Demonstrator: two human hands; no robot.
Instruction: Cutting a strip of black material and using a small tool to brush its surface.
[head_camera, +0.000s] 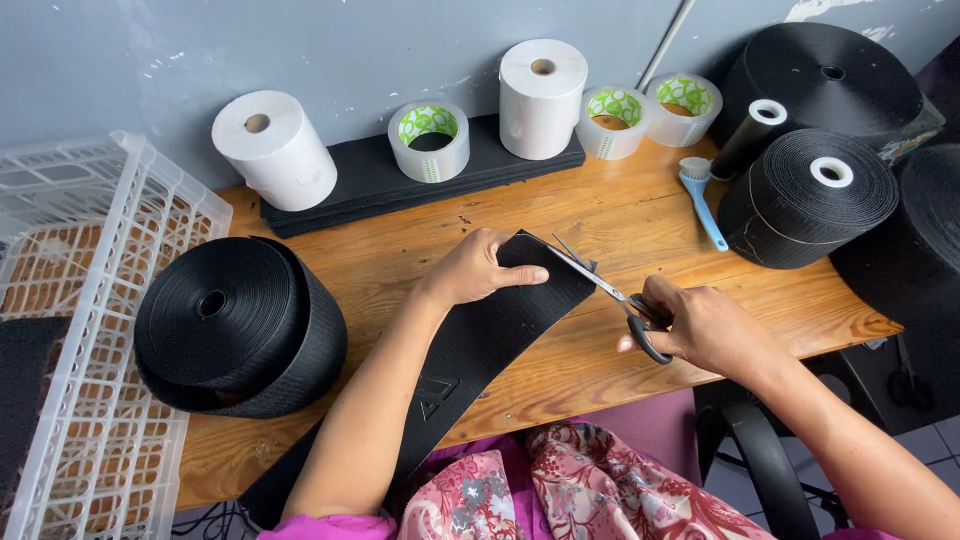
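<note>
A wide black fabric strip (480, 340) lies diagonally across the wooden table (620, 220), running from my lap up to the middle. My left hand (478, 268) presses flat on its far end. My right hand (705, 325) grips black-handled scissors (610, 290), whose open blades meet the strip's upper right edge. The strip's lower part passes under my left forearm.
A big black webbing roll (235, 325) sits at left beside a white plastic crate (70, 330). At the back stand two white paper rolls (275, 148), clear tape rolls (430, 140) and a black foam slab. More black rolls (810, 195) and a blue brush (700, 200) crowd the right.
</note>
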